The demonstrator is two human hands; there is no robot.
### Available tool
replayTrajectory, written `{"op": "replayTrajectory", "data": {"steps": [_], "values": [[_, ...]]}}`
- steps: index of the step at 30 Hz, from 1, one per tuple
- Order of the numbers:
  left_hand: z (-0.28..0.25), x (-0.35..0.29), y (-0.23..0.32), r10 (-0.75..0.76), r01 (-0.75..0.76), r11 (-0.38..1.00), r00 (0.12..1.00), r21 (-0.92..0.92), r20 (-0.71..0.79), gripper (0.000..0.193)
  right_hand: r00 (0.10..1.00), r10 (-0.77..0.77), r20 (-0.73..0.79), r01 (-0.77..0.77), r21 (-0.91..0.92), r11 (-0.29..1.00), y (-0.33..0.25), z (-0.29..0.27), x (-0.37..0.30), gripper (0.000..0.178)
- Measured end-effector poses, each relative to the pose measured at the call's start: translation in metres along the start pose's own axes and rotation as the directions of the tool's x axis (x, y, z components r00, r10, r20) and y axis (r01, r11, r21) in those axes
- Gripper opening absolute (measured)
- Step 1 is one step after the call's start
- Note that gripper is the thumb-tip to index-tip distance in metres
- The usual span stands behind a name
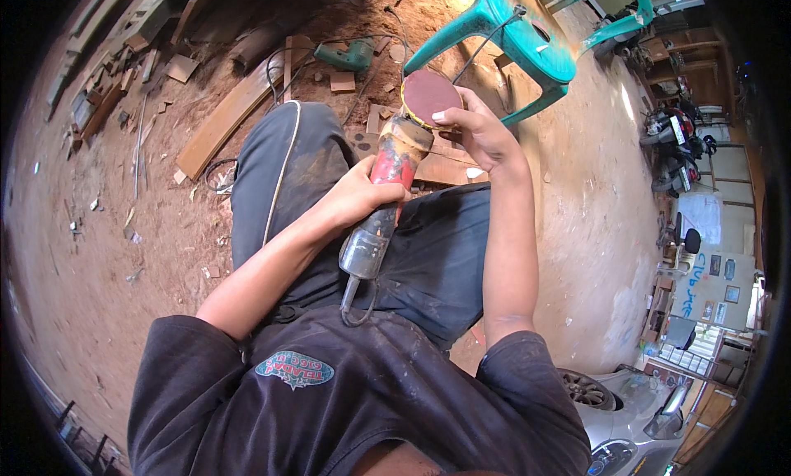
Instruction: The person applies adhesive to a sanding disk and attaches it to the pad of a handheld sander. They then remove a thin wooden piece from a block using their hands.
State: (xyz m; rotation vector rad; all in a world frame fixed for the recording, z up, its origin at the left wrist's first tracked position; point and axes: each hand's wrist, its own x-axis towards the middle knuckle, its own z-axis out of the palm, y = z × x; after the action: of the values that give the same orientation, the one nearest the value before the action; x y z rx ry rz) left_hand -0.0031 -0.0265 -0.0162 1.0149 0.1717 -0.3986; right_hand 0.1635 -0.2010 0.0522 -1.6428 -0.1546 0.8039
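The left hand point(362, 194) has its fingers closed around the red and dark body of an angle grinder point(394, 169), which lies over the lap between the knees, its cable end near and its head far and a little to the right. At that far end sits a round maroon sanding disc point(428, 98) with a yellow edge, its flat face turned up. The right hand point(488, 138) pinches the disc's right edge, thumb on the face; the other fingers are partly hidden behind it.

Just beyond the right hand, a green plastic chair point(527, 43) crowds the far side, one leg reaching close to the disc and a dark cable crossing its seat. Far and slightly left of the disc, a green drill-shaped power tool point(350, 56) lies on the dirt floor point(181, 245) among loose cords, near a small wooden block point(342, 82). A long wooden plank point(227, 126) lies beside the left knee, and more timber scraps point(115, 76) are heaped far left. Well apart on the right stand parked motorcycles point(677, 134), with a silver car point(634, 418) nearer.
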Motion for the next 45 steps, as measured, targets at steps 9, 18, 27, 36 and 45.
{"op": "replayTrajectory", "data": {"steps": [9, 18, 27, 36, 45], "values": [[0.007, 0.005, 0.008, 0.056, -0.052, 0.997, 0.994, 0.049, -0.095, 0.045, 0.987, -0.048, 0.156, -0.001, 0.296, 0.955, -0.004, 0.011, 0.001, 0.045], [0.012, 0.003, 0.012, 0.116, -0.116, 0.993, 0.992, 0.010, -0.049, 0.044, 0.981, -0.184, 0.053, 0.170, 0.205, 0.964, 0.003, 0.015, 0.007, 0.084], [0.015, 0.006, 0.019, 0.407, -0.388, 0.901, 0.911, 0.196, -0.067, 0.053, 0.702, -0.701, 0.126, 0.689, 0.132, 0.713, -0.044, 0.046, -0.040, 0.094], [0.014, -0.002, 0.012, 0.305, -0.293, 0.902, 0.952, 0.316, 0.012, 0.051, 0.627, -0.775, 0.081, 0.779, -0.057, 0.624, 0.007, 0.049, -0.056, 0.101], [0.029, 0.007, -0.003, 0.096, -0.092, 0.938, 0.995, 0.334, 0.003, 0.024, 0.818, -0.557, -0.148, 0.573, 0.116, 0.811, 0.040, 0.031, -0.044, 0.094]]}}
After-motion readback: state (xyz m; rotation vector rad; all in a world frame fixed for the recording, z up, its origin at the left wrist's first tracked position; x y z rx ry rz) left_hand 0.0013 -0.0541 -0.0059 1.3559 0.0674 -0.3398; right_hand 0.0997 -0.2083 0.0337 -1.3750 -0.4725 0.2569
